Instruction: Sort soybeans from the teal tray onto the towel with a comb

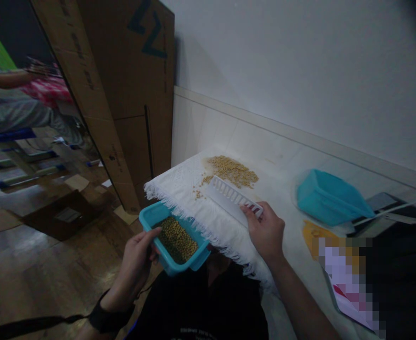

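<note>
My left hand (141, 252) grips the side of a turquoise plastic box (172, 270), with its thumb over the rim. Yellowish beans (179, 241) that look like soybeans lie inside the box, which is just below the table's fringed edge. In my right hand (267, 231) is a white slotted plastic strip (225, 196), pinched at its near end. Its far end rests on or just over the white cloth (179, 182), beside a spread pile of the same beans (232, 170). A few loose beans (198, 192) are scattered left of the strip.
A turquoise scoop-shaped container (330, 198) stands at the table's right, near a yellow item (311, 236) and a partly blurred-out phone or tablet (349, 307). A tall cardboard box (133, 85) borders the table's left. Behind is a white wall (300, 61); another person's arm (7, 78) shows far left.
</note>
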A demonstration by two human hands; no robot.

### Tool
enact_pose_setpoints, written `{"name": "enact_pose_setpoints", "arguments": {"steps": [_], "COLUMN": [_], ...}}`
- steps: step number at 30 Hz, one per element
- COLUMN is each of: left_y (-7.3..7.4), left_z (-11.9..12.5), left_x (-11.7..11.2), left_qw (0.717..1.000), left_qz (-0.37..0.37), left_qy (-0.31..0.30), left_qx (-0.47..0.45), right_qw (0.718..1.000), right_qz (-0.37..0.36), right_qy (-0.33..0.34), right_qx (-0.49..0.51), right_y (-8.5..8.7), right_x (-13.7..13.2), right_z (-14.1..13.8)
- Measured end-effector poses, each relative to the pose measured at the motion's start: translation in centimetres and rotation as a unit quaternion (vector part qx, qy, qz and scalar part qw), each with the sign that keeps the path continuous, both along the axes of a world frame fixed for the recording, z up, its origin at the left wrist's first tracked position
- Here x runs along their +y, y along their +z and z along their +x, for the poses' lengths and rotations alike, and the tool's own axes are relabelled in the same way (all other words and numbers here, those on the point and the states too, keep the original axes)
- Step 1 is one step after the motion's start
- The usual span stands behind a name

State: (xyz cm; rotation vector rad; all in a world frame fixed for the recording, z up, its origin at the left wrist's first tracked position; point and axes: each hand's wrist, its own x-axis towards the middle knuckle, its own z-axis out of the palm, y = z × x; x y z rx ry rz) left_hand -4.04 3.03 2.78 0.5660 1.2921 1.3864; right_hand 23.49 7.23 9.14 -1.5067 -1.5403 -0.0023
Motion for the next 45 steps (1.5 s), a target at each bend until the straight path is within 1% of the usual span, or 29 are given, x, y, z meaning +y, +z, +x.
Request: {"name": "enact_pose_setpoints", "arguments": {"steps": [4,8,16,21,28,34,37,45], "left_y": [0.3,0.2,0.2,0.2,-0.2,-0.6,-0.7,-0.5], "left_z": [0.1,0.1,0.1,0.0,-0.2,-0.3,-0.5,-0.8], "left_x": [-0.1,-0.1,-0.1,-0.1,0.0,0.3,0.4,0.5], "left_qw": [1.0,1.0,1.0,1.0,1.0,1.0,1.0,1.0], "left_qz": [-0.001,-0.002,0.001,0.003,0.007,0.009,0.011,0.021], "left_qy": [-0.005,-0.005,-0.003,-0.004,-0.002,0.009,0.01,0.018], "left_qx": [-0.003,0.0,0.003,-0.009,-0.004,-0.014,-0.009,0.001], "right_qw": [1.0,1.0,1.0,0.999,1.0,0.999,0.998,0.996], "right_qz": [-0.007,-0.01,-0.015,-0.022,0.0,-0.013,-0.008,0.001], "right_qy": [0.004,0.016,0.008,0.026,0.028,0.047,0.056,0.085], "right_qx": [-0.011,-0.002,-0.004,0.009,-0.007,0.002,0.0,0.004], "right_y": [-0.2,-0.3,-0.3,-0.5,-0.3,-0.5,-0.5,-0.2], "right_x": [-0.1,-0.4,-0.5,-0.4,0.0,0.4,0.6,0.5], "right_z": [0.1,-0.1,0.3,-0.5,-1.4,-2.1,-2.7,-3.7]}}
